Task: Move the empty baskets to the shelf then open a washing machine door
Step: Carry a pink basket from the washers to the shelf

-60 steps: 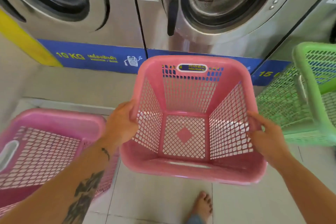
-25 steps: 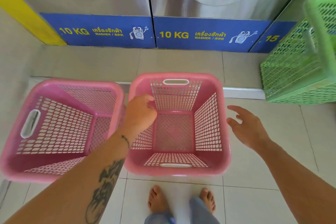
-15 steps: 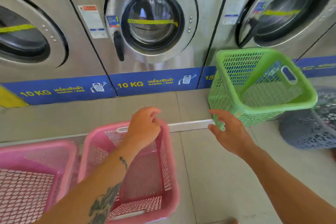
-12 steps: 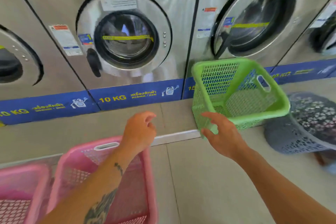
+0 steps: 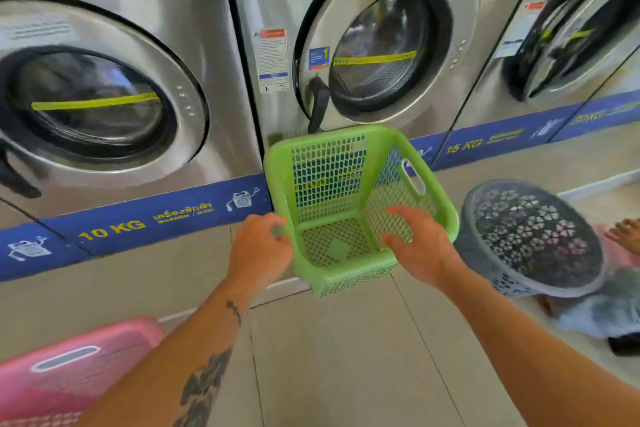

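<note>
An empty green basket [image 5: 277, 166] stands tilted on the floor step, right in front of the middle washing machine door [image 5: 388, 45], which is closed with its black handle [image 5: 317, 104] at the left. My left hand [image 5: 258, 251] is at the basket's left rim with its fingers curled against the edge. My right hand [image 5: 420, 248] hovers over the basket's right side, fingers spread, holding nothing. An empty pink basket [image 5: 69, 367] sits on the floor at the lower left, partly out of view.
Closed washing machines stand to the left [image 5: 93, 107] and right [image 5: 571, 38]. A grey round basket [image 5: 533, 236] leans just right of the green one, with a pile of cloth [image 5: 595, 312] below it. A person's bare foot [image 5: 623, 230] shows at the right edge.
I set the pink basket down beside the other pink one and let go. The view swung right and closer, and both hands moved up to the green basket.
</note>
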A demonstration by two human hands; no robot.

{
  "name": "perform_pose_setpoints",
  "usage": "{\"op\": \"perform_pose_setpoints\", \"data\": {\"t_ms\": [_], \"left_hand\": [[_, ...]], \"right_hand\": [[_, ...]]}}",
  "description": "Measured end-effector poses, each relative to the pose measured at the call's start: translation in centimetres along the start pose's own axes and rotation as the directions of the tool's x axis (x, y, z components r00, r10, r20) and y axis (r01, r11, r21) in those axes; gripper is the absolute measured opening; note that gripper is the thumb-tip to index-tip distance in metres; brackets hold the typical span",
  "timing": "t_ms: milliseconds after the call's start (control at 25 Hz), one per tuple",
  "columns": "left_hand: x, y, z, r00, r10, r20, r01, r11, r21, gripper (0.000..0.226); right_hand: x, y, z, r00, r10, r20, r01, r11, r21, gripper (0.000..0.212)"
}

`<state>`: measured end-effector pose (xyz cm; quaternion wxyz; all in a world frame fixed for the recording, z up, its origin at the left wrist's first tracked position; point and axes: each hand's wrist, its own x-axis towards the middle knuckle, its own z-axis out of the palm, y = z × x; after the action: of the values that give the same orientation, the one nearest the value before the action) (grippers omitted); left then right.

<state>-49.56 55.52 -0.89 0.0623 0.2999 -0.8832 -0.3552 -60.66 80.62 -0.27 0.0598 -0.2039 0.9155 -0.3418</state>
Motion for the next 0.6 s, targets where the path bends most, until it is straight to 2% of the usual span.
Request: {"op": "perform_pose_setpoints", "data": {"t_ms": [160,280,440,520,600], "left_hand": [[4.2,-0.6,4.9,0.999,-0.047,0.003,0.046,0.994,0.102,0.052],[7.6,-2.1,7.6,0.994,-0.108,-0.017,0.109,0.96,0.257,0.055],[10.1,-4.0,10.1,0.996,0.058,-0.074,-0.025,0.922,0.387,0.058],[10.8,-4.6,10.3,0.987,0.13,-0.099,-0.072,0.889,0.453,0.06],[11.3,-4.8,10.1,0.985,0.15,-0.083,-0.09,0.865,0.494,0.06]], "right_hand": [[5.4,6.0,0.9,0.99,0.144,-0.001,-0.144,0.986,-0.09,0.051],[9.5,9.9,1.7,0.969,0.246,0.001,-0.237,0.935,-0.265,0.057],[13.7,12.8,3.1,0.959,0.275,-0.073,-0.273,0.819,-0.505,0.061],[15.3,13.8,3.2,0.952,0.284,-0.116,-0.303,0.817,-0.491,0.062],[16.3,14.8,2.6,0.943,0.321,-0.091,-0.328,0.839,-0.434,0.063]]}}
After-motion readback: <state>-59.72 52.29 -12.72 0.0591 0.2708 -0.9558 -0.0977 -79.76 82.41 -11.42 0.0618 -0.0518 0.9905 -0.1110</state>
